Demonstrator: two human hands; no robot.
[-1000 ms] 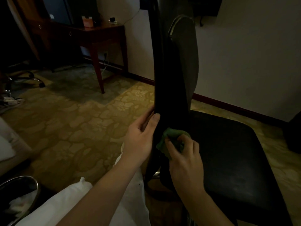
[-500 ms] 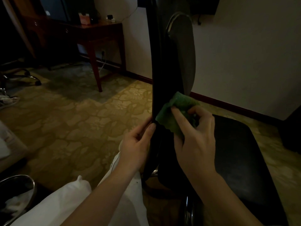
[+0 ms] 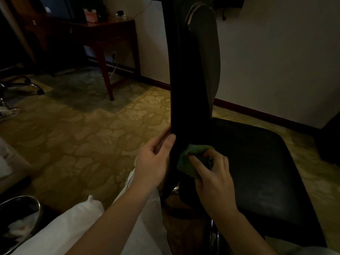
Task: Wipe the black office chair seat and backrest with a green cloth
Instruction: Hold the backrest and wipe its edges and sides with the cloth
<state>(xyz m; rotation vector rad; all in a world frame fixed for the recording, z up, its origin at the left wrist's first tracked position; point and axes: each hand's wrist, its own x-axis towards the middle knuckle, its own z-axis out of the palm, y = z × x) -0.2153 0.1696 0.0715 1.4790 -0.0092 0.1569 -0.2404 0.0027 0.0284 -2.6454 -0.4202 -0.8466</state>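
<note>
The black office chair stands edge-on before me, its tall backrest (image 3: 191, 74) rising up the middle and its black seat (image 3: 257, 162) spreading to the right. My left hand (image 3: 153, 161) grips the backrest's left edge low down, thumb on the near face. My right hand (image 3: 211, 173) holds a bunched green cloth (image 3: 191, 159) and presses it against the lower backrest, close above where it meets the seat. Part of the cloth is hidden under my fingers.
A dark wooden desk (image 3: 103, 28) stands at the back left by the white wall (image 3: 276, 57). Patterned carpet (image 3: 82, 140) covers the floor. A metal bin (image 3: 20, 221) sits bottom left, another chair's wheeled base (image 3: 24, 85) far left. My white trouser legs (image 3: 77, 229) lie below.
My right hand rose up the backrest with the cloth half a second ago and has come back down to the lower backrest. The left hand kept its grip on the edge.
</note>
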